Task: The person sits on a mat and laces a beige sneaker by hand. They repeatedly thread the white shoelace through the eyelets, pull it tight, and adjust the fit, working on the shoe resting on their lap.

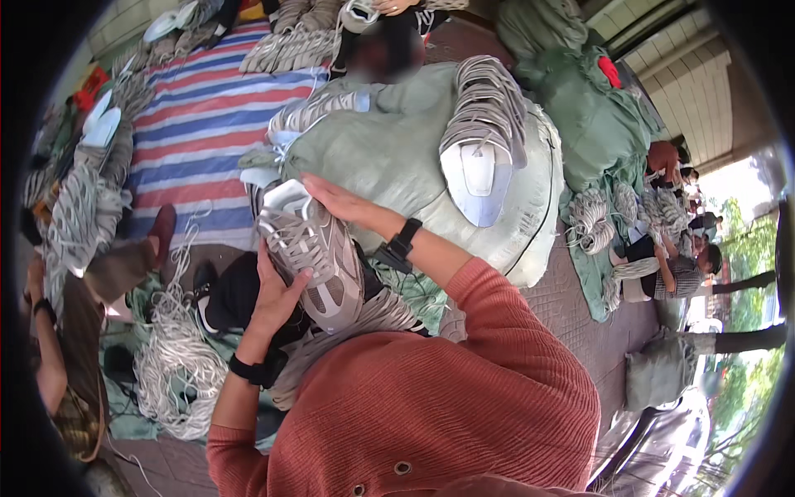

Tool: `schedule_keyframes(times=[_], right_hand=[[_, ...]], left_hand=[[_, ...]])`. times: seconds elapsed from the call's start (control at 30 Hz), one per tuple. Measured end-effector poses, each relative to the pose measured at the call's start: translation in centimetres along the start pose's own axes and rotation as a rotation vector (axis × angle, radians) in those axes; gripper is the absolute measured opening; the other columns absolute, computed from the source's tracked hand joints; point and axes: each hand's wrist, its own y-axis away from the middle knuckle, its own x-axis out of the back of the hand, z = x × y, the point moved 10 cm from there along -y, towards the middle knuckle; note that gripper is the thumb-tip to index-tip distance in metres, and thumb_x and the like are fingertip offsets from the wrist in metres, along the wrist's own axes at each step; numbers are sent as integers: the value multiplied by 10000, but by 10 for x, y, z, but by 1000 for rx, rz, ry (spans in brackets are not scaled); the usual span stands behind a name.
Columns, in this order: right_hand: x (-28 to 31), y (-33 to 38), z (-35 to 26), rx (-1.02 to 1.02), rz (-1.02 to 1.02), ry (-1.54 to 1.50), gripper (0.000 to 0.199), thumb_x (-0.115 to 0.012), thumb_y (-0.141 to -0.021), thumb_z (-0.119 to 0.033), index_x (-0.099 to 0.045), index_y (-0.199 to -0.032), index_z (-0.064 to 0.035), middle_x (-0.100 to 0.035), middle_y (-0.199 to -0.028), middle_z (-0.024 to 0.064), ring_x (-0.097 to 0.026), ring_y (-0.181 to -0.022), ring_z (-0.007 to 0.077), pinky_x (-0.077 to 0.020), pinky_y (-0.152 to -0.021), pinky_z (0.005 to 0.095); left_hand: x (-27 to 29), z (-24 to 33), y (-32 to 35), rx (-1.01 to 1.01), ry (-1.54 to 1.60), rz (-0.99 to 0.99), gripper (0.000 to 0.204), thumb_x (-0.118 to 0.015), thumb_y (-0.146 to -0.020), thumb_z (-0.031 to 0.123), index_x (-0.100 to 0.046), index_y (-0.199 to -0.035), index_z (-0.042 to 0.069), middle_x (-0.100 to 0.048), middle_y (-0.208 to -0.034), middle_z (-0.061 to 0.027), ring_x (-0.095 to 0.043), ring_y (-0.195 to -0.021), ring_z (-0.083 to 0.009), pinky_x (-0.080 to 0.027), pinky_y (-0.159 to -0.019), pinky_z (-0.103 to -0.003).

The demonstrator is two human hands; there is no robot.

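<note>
A grey-brown sneaker upper (325,269) with pale laces and a white collar lining is held in front of my torso, its toe towards me. My left hand (277,290) is closed round its left side, the thumb lying by the lower laces. Straight fingers of my right hand (344,203) lie flat against the right side of the collar. Whether a sole is fitted underneath is hidden. More uppers, stacked in a row (377,315), lie across my lap below the held one.
A big pale-green sack (373,149) stands ahead, bearing a nested stack of uppers (489,108). Beyond it on the left is a striped sheet (190,132). A heap of laces (178,369) lies left of me. Other people sit at left, far ahead and right (683,269).
</note>
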Motion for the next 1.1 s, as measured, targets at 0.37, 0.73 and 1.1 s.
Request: schedule_keyframes(times=[0.37,0.73,1.1], right_hand=[[16,79,31,-245,42,-862,566,-670,-886,-298,-467,-1303,27,-587,-1232,132,-554,-1149,222,-432,-1003,375],[154,107,-119,180,522,-742,419,-665,-861,-67,-485,-1231,11,-631,-1114,105,-642,-970,186,-534,-869,337],[406,283,-179,444,1270,-46,349,-688,-838,-90,-537,-1127,35,-652,-1028,101,-640,-870,158,-527,-766,300]], left_hand=[[-10,37,-20,64,516,48,984,-749,-764,53,-78,-1484,58,-313,-1430,-185,-349,-1311,-280,-295,-1090,-381],[12,79,-65,-30,474,79,672,-650,-888,138,-285,-1450,86,-396,-1381,-170,-446,-1237,-282,-372,-1023,-380],[90,-36,-38,102,154,239,433,-619,-898,117,-458,-1289,27,-542,-1155,-111,-522,-1032,-199,-425,-907,-320]])
